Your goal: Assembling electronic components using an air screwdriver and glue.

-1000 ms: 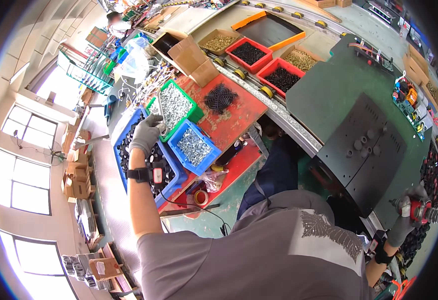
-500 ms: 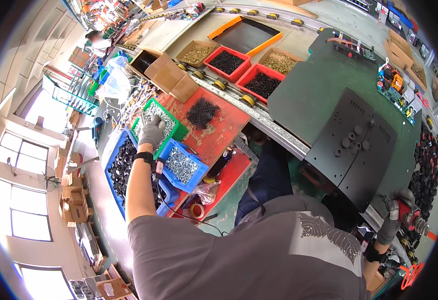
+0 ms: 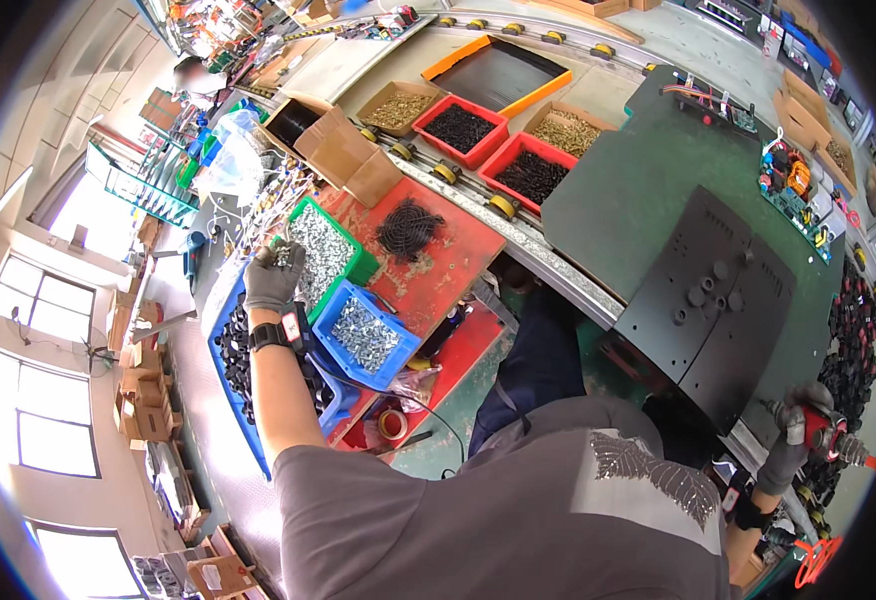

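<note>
My left hand (image 3: pixel 274 278), in a grey glove, is at the left edge of the green bin (image 3: pixel 362 270) of small silvery screws (image 3: pixel 323 250). Its fingers curl around a few small metal pieces that look like such screws. Beside that bin is a blue bin (image 3: pixel 405 350) of silvery fasteners, and below my hand a larger blue bin (image 3: pixel 226 385) holds black parts. My right hand (image 3: pixel 786 460), also gloved, grips a red power screwdriver (image 3: pixel 820 432) at the far right. Left of it lies a black metal panel (image 3: pixel 703 320) with holes and several round black pieces on it.
Red bins (image 3: pixel 503 130) of black parts and cardboard boxes (image 3: pixel 398 85) of brassy ones line the roller conveyor (image 3: pixel 448 172). A coiled black wire guard (image 3: pixel 408 228) lies on the red bench (image 3: pixel 458 255). Circuit boards (image 3: pixel 796 195) sit on the green board (image 3: pixel 618 170). Another person (image 3: pixel 198 80) is far left.
My left hand has drawn back from the middle of the green bin to its left edge, turning at the wrist, with small pieces at its fingers. My right hand keeps the screwdriver, nearly still.
</note>
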A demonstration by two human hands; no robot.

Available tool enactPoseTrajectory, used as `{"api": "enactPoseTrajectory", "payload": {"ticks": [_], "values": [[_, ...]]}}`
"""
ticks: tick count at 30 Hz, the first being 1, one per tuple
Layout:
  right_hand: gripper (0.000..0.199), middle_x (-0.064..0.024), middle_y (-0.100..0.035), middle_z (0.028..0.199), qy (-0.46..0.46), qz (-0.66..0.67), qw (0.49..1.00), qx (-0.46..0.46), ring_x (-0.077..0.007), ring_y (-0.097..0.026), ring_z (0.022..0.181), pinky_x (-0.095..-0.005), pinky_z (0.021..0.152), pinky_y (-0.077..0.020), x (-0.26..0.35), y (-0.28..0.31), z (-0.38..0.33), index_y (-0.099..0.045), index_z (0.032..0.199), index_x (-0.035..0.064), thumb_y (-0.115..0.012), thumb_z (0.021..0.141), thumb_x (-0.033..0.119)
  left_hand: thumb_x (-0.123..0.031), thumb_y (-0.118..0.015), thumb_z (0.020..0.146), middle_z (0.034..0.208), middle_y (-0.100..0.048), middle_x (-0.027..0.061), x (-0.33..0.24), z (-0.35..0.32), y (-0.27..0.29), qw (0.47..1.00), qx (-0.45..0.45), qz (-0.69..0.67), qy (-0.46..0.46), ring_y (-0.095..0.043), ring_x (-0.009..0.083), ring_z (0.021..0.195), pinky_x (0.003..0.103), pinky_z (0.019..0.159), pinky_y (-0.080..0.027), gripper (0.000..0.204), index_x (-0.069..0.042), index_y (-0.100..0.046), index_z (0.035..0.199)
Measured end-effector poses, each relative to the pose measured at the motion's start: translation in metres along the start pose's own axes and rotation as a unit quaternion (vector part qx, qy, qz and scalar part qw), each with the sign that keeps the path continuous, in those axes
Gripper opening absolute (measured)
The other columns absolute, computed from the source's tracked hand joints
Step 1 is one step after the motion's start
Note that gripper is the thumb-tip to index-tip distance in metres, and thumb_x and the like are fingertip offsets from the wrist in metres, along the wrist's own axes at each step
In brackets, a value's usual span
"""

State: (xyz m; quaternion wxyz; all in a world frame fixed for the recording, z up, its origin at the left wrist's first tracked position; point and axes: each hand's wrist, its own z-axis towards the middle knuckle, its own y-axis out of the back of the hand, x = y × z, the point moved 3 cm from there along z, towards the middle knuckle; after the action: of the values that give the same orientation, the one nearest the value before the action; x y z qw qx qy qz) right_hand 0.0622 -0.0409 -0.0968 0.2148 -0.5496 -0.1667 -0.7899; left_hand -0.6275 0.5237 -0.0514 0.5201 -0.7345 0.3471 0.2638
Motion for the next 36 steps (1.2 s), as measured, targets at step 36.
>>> {"api": "enactPoseTrajectory", "payload": {"ticks": [36], "values": [[0.04, -0.0112, -0.063, 0.117, 0.049, 0.163, 0.983, 0.075, -0.0247, -0.061, 0.111, -0.0419, 0.102, -0.0489, 0.079, -0.076, 0.036, -0.054, 0.126, 0.0029, -0.061, 0.096, 0.03, -0.029, -0.061, 0.099, 0.074, -0.05, -0.0075, 0.187, -0.162, -0.3, 0.892, 0.362, 0.195, 0.186, -0.033, 0.0001, 0.049, 0.017, 0.038, -0.022, 0.026, -0.01, -0.057, 0.115]]}}
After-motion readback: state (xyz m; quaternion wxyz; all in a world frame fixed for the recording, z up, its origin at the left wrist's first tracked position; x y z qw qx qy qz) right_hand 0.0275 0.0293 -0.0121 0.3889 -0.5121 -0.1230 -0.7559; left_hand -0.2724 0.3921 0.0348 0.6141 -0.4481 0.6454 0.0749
